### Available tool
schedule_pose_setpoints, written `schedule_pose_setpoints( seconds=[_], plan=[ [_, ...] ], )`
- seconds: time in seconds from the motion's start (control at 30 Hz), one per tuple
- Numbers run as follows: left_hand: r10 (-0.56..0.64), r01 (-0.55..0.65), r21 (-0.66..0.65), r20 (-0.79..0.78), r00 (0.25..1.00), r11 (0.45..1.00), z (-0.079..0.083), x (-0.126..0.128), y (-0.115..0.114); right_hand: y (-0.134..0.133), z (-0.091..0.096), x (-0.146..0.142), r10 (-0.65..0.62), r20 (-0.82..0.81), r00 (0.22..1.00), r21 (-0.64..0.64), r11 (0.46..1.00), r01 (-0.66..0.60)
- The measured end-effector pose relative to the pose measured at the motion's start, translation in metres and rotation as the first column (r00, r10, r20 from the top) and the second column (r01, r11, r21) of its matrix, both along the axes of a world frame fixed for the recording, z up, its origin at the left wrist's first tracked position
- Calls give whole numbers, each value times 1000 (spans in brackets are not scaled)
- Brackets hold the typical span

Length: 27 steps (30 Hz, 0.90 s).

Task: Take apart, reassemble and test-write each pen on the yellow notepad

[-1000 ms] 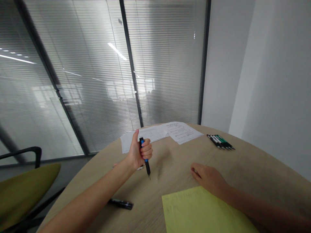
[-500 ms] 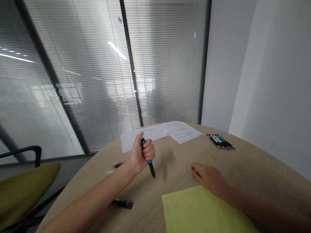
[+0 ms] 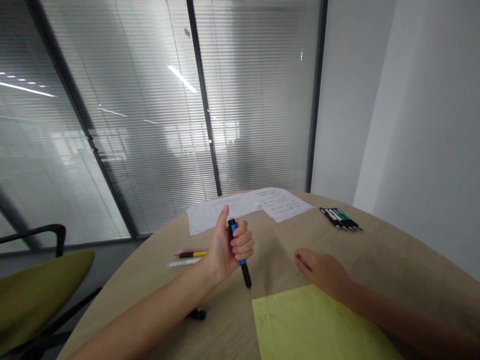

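While a blue-and-black pen [image 3: 245, 274] slants tip-down over the desk [image 3: 393, 250] near the corner of a yellow sheet [image 3: 307, 325], the left hand [image 3: 227, 250] grips it in a fist, thumb raised. The right hand [image 3: 326, 272] lies loosely curled by the sheet's far edge; whether it holds anything I cannot tell. A yellow-and-black pen [image 3: 193, 254] lies just beside the left hand; farther off are printed papers [image 3: 287, 204] and a row of pens [image 3: 340, 219].
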<state>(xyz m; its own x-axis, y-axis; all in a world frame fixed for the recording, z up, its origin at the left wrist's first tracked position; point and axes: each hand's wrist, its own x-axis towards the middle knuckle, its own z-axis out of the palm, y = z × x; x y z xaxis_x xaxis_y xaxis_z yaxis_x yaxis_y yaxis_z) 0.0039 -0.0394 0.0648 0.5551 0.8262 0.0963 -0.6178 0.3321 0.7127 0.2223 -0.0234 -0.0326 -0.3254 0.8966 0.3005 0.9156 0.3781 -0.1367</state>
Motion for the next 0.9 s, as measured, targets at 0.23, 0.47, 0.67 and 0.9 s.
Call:
schedule_pose_setpoints(
  seconds=[0.23, 0.47, 0.67, 0.9],
  plan=[
    [106, -105, 94, -9, 994, 990, 4, 23, -34, -33, 47, -23, 312, -458, 832, -269, 844, -464],
    [98, -99, 85, 14, 995, 991, 5, 38, -75, -74, 55, -51, 293, -737, 609, -406, 529, -746],
    [285, -189, 328, -274, 918, 925, -6, 37, -67, -70, 51, -32, 177, -798, 577, -383, 591, -710],
    [365, 180, 787, -459, 810, 590, -55, 39, -100, -51, 73, 11, 39, -773, 633, -265, 887, -378]
  ],
)
